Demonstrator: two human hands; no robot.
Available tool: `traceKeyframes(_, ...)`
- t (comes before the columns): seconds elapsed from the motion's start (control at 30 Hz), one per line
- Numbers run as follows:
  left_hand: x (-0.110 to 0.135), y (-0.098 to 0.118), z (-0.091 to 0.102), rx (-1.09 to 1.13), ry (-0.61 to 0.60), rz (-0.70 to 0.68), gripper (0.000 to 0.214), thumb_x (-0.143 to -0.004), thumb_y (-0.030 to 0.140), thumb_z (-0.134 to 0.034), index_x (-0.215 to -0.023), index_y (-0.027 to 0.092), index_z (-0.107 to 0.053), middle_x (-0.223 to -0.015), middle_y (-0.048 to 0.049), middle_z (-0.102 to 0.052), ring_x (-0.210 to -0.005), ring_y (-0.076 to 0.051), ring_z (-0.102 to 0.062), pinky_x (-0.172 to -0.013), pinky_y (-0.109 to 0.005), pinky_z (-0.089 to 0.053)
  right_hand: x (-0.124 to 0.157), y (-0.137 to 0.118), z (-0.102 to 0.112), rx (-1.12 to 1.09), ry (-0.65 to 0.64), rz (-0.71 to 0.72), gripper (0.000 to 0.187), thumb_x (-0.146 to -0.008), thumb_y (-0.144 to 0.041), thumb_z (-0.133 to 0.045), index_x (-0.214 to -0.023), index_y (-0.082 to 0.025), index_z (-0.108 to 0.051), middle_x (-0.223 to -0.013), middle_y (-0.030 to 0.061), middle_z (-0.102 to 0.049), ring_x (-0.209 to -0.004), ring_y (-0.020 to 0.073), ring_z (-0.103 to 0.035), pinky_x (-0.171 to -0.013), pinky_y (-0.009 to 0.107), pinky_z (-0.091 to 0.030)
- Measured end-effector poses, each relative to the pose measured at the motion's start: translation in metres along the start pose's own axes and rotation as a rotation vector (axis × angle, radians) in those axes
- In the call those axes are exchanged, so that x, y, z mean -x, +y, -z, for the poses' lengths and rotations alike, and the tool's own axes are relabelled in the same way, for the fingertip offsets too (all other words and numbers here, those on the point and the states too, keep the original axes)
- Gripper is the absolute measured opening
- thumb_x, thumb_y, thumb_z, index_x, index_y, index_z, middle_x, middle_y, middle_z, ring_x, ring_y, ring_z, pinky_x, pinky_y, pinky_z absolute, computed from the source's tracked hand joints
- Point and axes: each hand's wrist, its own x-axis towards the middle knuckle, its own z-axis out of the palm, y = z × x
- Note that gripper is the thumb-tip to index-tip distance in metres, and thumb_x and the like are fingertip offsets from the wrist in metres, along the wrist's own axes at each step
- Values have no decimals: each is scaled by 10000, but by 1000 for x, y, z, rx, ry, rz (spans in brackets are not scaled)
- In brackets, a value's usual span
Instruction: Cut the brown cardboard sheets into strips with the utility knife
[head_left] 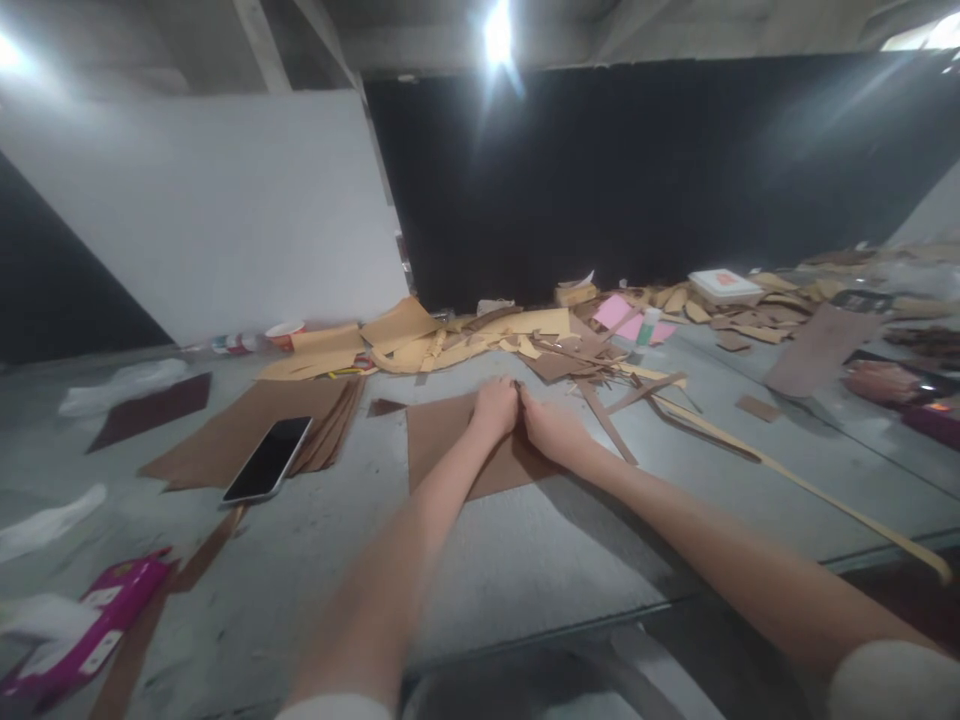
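Two bare hands meet side by side at the middle of a grey worktop, both resting on a flat brown sheet. The left hand and the right hand touch each other, fingers curled down over the sheet's far edge; whether they pinch the sheet or only press on it cannot be told. The sheet lies flat, just short of a long pile of tan and brown scraps that runs along the worktop's far edge. Left of the sheet is a stack of brown sheets with a dark-screened phone lying on its near corner. A long tan strip stretches along the right side. A pink box sits at the near left corner.
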Motion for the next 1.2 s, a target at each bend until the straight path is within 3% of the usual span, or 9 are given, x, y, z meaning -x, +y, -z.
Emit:
traceKeyframes(0.2, -1, 2, 1, -12, -13, -2, 323, -1042, 106, -497, -1246, 132, -746, -1286, -196, -690, -1223, -321, -642, -1021, -425, -531, -1, 6, -1, -36, 33, 35, 633, -1097, -133, -328, -1718, -47, -240, -1188, 245, -785, -1047, 284, -801, -905, 366, -559)
traceKeyframes(0.53, -1, 2, 1, -24, -16, -9, 315, -1031, 143, -542, -1281, 127, -732, -1309, -201, -689, -1252, -328, -632, -1079, -449, -500, 14, 2, 7, -31, -12, 31, 704, -1072, -128, -349, -1747, -55, -164, -1125, 220, -798, -1008, 291, -804, -855, 357, -553)
traceKeyframes(0.67, -2, 3, 0, 4, -18, 4, 314, -1038, 139, -540, -1290, 125, -727, -1322, -207, -691, -1262, -327, -635, -1056, -442, -511, 27, -2, 14, -18, -54, 11, 715, -1088, -150, -344, -1764, -63, -132, -1150, 234, -788, -1033, 301, -802, -848, 355, -557)
traceKeyframes(0.83, -3, 5, 0, 8, -24, 42, 331, -1051, 142, -504, -1292, 138, -730, -1332, -190, -696, -1220, -310, -655, -1004, -416, -534, 45, -5, 18, -26, -117, -22, 670, -1102, -182, -355, -1749, -69, -226, -1140, 245, -788, -1058, 322, -797, -859, 364, -554)
traceKeyframes(1.2, -1, 7, -2, 4, -10, 27, 379, -1050, 107, -454, -1308, 94, -731, -1358, -213, -691, -1269, -330, -636, -1025, -441, -525, 95, -4, 13, 14, -116, -16, 642, -1113, -189, -369, -1740, -94, -270, -1032, 215, -803, -969, 339, -813, -748, 340, -513)
